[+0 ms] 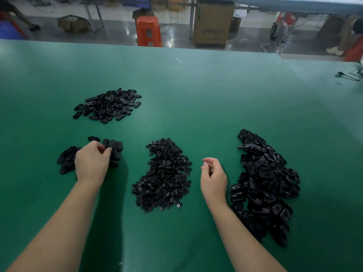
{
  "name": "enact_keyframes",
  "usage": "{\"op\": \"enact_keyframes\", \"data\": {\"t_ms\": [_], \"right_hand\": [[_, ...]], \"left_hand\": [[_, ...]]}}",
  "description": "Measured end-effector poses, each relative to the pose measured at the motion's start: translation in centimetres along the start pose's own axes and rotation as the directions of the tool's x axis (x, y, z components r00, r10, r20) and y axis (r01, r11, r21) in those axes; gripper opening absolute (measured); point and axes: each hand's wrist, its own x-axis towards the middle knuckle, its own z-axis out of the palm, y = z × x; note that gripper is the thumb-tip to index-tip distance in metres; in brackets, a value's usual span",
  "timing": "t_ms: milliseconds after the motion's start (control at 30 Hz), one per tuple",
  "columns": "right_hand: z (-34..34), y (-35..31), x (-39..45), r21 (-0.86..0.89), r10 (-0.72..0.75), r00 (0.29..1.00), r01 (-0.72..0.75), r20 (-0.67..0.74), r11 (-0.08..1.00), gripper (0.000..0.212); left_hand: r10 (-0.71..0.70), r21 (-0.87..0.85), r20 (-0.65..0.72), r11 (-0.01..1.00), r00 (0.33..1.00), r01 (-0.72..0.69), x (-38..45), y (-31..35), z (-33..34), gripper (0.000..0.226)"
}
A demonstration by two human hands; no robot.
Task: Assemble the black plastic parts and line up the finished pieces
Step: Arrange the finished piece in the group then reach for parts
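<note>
On the green table [196, 85] lie three heaps of black plastic parts: small inserts [163, 177] in the middle, larger oval shells [265, 185] at the right, and oval pieces [109, 105] at the far left. A short row of finished pieces [115, 148] stands near the left, with more pieces [65, 160] beside it. My left hand [91, 160] pinches a black piece at that row with curled fingers. My right hand [213, 176] hovers between the middle and right heaps, fingers loosely curled, holding nothing that I can see.
Beyond the table's far edge stand an orange stool [148, 30] and a cardboard box [213, 24] on the floor. A black cable [349, 74] lies at the table's far right. People's legs show at the back corners.
</note>
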Motion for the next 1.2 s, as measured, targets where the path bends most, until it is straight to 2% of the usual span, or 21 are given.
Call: {"op": "enact_keyframes", "data": {"t_ms": [100, 167, 267, 367, 433, 700, 800, 900, 967, 1000, 1067, 1133, 1200], "right_hand": [[0.1, -0.1, -0.1, -0.012, 0.001, 1.0, -0.001, 0.001, 1.0, 0.013], [0.1, -0.2, -0.1, -0.026, 0.0, 1.0, 0.0, -0.004, 1.0, 0.013], [0.1, -0.2, -0.1, -0.036, 0.007, 1.0, -0.007, -0.003, 0.999, 0.013], [0.2, -0.3, -0.1, -0.041, 0.005, 1.0, -0.005, 0.002, 0.999, 0.013], [0.1, -0.3, -0.2, -0.047, 0.004, 1.0, -0.003, 0.005, 0.999, 0.015], [0.0, -0.8, -0.4, -0.093, 0.011, 0.998, -0.006, 0.054, 0.996, 0.017], [-0.8, -1.4, -0.1, -0.139, 0.038, 0.988, -0.017, 0.149, 0.99, 0.013], [-2.9, -2.5, 0.8, -0.11, 0.096, 0.95, -0.066, 0.296, 0.992, 0.013], [-5.5, -3.2, 1.9, -0.208, 0.037, 0.952, 0.029, 0.304, 0.978, 0.011], [-6.9, -3.4, 2.7, -0.32, -0.01, 0.959, 0.104, 0.284, 0.942, 0.011], [-10.0, -3.8, 4.6, -0.58, -0.068, 0.965, 0.208, 0.253, 0.787, 0.02], [-12.6, -4.1, 6.2, -0.761, 0.008, 0.968, 0.193, 0.252, 0.62, 0.033], [-13.8, -4.0, 7.2, -0.867, 0.13, 0.957, 0.173, 0.261, 0.468, 0.044]], "left_hand": [[-0.064, 0.02, 0.008, 0.998, 0.998, 0.064, 0.7, -0.9, 0.2, 0.024], [-0.039, 0.002, 0.005, 0.999, 0.999, 0.039, 0.6, -0.6, 0.3, 0.024], [0.113, -0.082, 0.056, 0.991, 0.992, -0.109, -0.7, 1.1, 1.1, 0.02], [0.283, -0.138, 0.193, 0.956, 0.939, -0.26, -2.6, 3.2, 2.6, 0.015], [0.335, -0.143, 0.242, 0.941, 0.911, -0.308, -3.7, 3.8, 3.7, 0.016], [0.301, -0.088, 0.164, 0.953, 0.939, -0.29, -4.8, 3.3, 6.0, 0.029], [0.296, -0.092, 0.149, 0.954, 0.944, -0.285, -4.8, 3.3, 6.2, 0.03], [0.294, -0.083, 0.156, 0.955, 0.943, -0.284, -4.9, 3.3, 6.3, 0.03], [0.295, -0.081, 0.159, 0.955, 0.942, -0.286, -4.9, 3.3, 6.3, 0.031], [0.295, -0.081, 0.155, 0.955, 0.943, -0.286, -4.9, 3.3, 6.3, 0.031], [0.292, -0.078, 0.147, 0.956, 0.945, -0.283, -4.9, 3.4, 6.4, 0.031], [0.286, -0.07, 0.147, 0.958, 0.947, -0.279, -5.0, 3.5, 6.5, 0.032], [0.281, -0.063, 0.148, 0.96, 0.948, -0.274, -5.1, 3.5, 6.5, 0.031]]}}
